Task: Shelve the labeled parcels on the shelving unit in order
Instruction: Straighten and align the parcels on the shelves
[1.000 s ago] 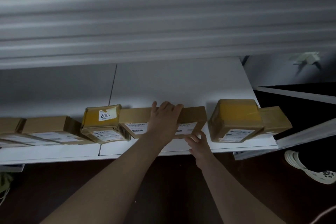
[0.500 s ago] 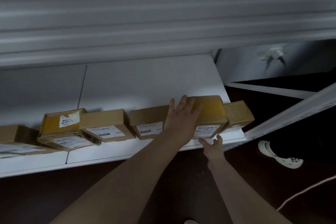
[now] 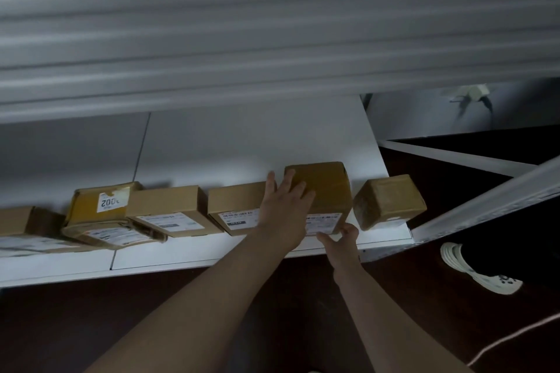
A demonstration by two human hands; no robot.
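Note:
Several labeled cardboard parcels stand in a row along the front of a white shelf (image 3: 248,142). My left hand (image 3: 285,206) lies flat with straight fingers on the yellow-taped parcel (image 3: 328,188), its palm over the seam with the brown parcel (image 3: 239,209) to its left. My right hand (image 3: 341,239) touches the lower front corner of the yellow-taped parcel at its label. A small taped parcel (image 3: 389,201) stands at the shelf's right end. Further left sit a plain brown parcel (image 3: 169,209) and a crumpled one marked 002 (image 3: 103,215).
Another white shelf board (image 3: 272,39) hangs above and hides the back of the shelf. A white metal rail (image 3: 491,200) runs diagonally at the right. A white shoe (image 3: 475,269) and a pink cable (image 3: 515,339) lie on the dark floor.
My left hand shifted from the brown parcel onto the yellow-taped one, and my right hand followed to its front corner. The small parcel at the right end now stands apart from it.

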